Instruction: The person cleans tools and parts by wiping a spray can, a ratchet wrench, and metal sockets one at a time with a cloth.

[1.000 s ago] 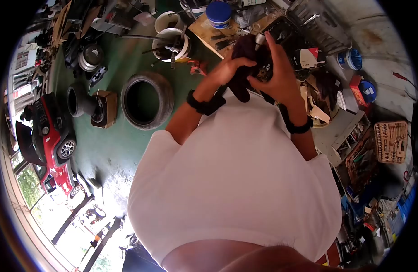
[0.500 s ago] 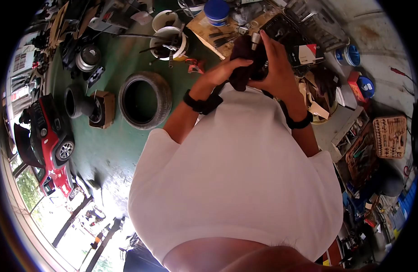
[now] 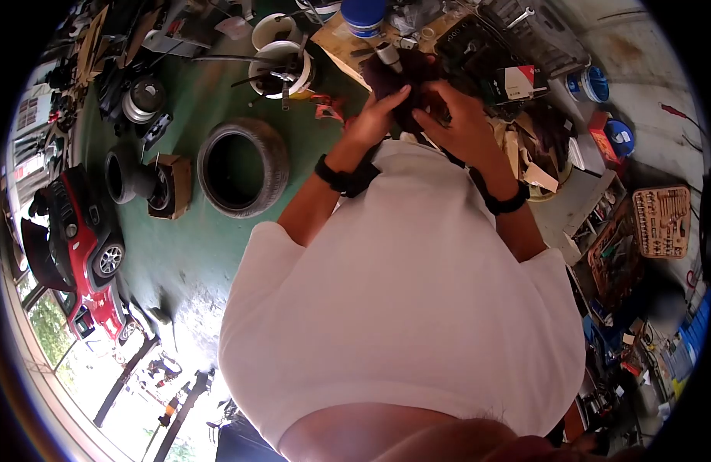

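Note:
A dark maroon cloth (image 3: 382, 78) is bunched around a metal part (image 3: 388, 55), whose silvery cylindrical end sticks out at the top. My left hand (image 3: 375, 117) grips the cloth from the left, thumb pressed over it. From the right, my right hand (image 3: 457, 122) has its bent fingers and thumb on the dark bundle. What lies under the cloth between the hands is too dark to make out. Just beyond is a wooden board (image 3: 336, 38) bearing a blue-lidded tub (image 3: 362, 15).
A tyre (image 3: 275, 165) lies on the green floor at left, near a white bucket (image 3: 301, 75) of tools. To the right are a white-and-red box (image 3: 517, 83), a blue tub (image 3: 594, 83) and a socket set (image 3: 662, 222). A red car (image 3: 82, 231) stands far left.
The cloth and metal part have shifted left and turned, the silvery end now pointing up-left. My right hand's fingers, raised earlier, have bent down onto the bundle.

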A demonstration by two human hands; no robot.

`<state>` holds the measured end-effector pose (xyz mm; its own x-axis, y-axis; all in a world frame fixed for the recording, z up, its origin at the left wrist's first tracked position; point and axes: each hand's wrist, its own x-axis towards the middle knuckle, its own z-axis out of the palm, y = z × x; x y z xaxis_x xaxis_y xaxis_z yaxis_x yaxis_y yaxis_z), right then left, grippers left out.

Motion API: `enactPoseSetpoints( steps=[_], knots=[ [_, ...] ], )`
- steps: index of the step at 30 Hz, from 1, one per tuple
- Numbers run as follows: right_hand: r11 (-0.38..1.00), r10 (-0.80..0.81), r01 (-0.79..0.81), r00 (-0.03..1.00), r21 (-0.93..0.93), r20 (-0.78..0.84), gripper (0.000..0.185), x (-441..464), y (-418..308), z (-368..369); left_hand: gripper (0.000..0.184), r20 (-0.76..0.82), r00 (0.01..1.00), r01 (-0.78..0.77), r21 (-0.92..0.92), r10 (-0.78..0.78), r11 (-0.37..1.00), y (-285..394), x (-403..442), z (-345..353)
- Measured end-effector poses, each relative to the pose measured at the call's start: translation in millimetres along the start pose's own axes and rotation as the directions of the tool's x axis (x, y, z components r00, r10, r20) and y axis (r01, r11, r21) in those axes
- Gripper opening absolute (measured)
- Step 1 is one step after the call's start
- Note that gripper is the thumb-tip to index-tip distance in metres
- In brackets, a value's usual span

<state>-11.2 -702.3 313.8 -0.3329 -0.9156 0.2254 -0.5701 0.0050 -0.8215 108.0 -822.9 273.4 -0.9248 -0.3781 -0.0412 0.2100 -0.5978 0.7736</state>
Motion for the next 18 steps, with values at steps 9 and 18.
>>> enactPoseSetpoints(
  steps=[9,18],
  knots=[
    [0.986,0.165,-0.166,0.985,0.018,0.047,0.028,-22,1,-16,0.062,-0.08,0.983,0.172,0.072,-0.166,0.983,-7,2,0],
    [0.894,0.405,-0.441,0.871,0.077,0.279,0.021,-68,-1,-45,0.078,0.176,0.981,-0.134,0.347,0.075,0.928,11,-20,-23]
  ],
)
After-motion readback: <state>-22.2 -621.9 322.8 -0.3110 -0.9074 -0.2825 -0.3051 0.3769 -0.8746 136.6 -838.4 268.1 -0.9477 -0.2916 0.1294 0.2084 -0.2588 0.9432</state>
